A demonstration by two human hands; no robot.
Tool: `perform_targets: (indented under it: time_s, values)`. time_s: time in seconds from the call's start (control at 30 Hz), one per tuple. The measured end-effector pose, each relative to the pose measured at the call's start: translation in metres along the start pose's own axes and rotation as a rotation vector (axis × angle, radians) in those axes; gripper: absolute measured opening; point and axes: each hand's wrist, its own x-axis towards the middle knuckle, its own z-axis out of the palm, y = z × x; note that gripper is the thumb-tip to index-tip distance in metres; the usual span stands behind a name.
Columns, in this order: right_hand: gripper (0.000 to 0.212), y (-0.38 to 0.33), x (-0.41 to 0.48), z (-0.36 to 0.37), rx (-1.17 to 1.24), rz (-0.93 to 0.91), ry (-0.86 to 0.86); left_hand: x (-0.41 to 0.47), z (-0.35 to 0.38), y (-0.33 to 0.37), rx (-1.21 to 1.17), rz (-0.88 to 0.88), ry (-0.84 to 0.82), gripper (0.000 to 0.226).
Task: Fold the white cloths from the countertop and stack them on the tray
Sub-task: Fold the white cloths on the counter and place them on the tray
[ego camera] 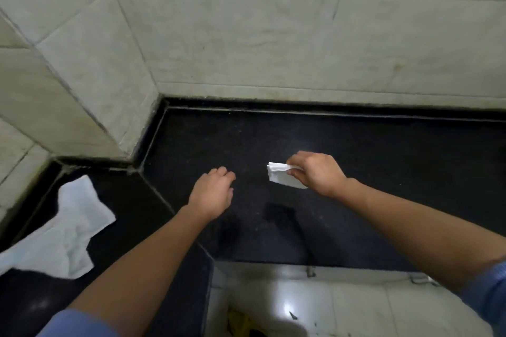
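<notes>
Sleeves framing lower corners | right hand [319, 174] pinching folded cloth [282, 176], centre-right | left hand [213, 193] hovering released | should keep layers squared | unfolded cloth [65, 230] waiting lower left on table [383, 172]

Both forearms reach forward, sleeves pushed up. The left hand [212, 193] hovers palm down, fingers loosely curled and empty. The right hand [317, 174] pinches shut, seemingly thumb against fingers.

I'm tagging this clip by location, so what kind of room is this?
Probably a kitchen or utility area: a dark polished stone countertop in an L shape meets pale tiled walls, with a glossy tiled floor below and white cloths lying out.
</notes>
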Motion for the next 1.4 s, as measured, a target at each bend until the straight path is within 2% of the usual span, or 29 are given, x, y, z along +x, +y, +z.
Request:
perform_targets:
  time_s: [0.37, 0.8, 1.13, 1.4]
  values:
    - [0.025, 0.165, -0.226, -0.082, -0.104, 0.271, 0.126, 0.054, -0.01, 0.27, 0.089, 0.341, 0.073, 0.03]
    - [0.024, 0.337, -0.488, -0.147, -0.165, 0.773, 0.282, 0.122, 0.006, 0.596, 0.11, 0.871, 0.073, 0.031]
    - [0.02, 0.474, -0.606, -0.202, -0.213, 1.102, 0.317, 0.21, 0.026, 0.824, 0.013, 1.162, 0.082, 0.031]
    - [0.021, 0.564, -0.659, -0.256, -0.256, 1.209, 0.396, 0.262, 0.008, 0.959, -0.056, 1.253, 0.132, 0.027]
